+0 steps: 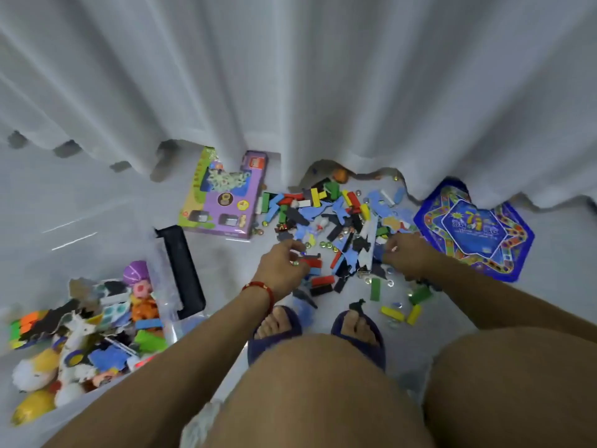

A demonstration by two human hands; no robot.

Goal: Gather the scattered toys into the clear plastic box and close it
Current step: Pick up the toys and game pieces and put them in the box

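A pile of scattered toys [336, 218] lies on the floor ahead: coloured blocks, blue and black foam pieces, glass marbles. My left hand [284, 263] reaches into the near left side of the pile, fingers curled over small pieces by a red block. My right hand [403, 253] is at the pile's right side, fingers curled down onto pieces; what it holds is hidden. The clear plastic box [168, 276] stands at the lower left, open, partly filled with plush toys and foam shapes, a black handle [184, 270] on its end.
A purple toy carton [226, 195] lies behind the box. A blue star-pattern game board [475, 227] lies at the right by the white curtain [290, 76]. My slippered feet [316, 328] stand at the pile's near edge, with yellow and green blocks [407, 305] beside them.
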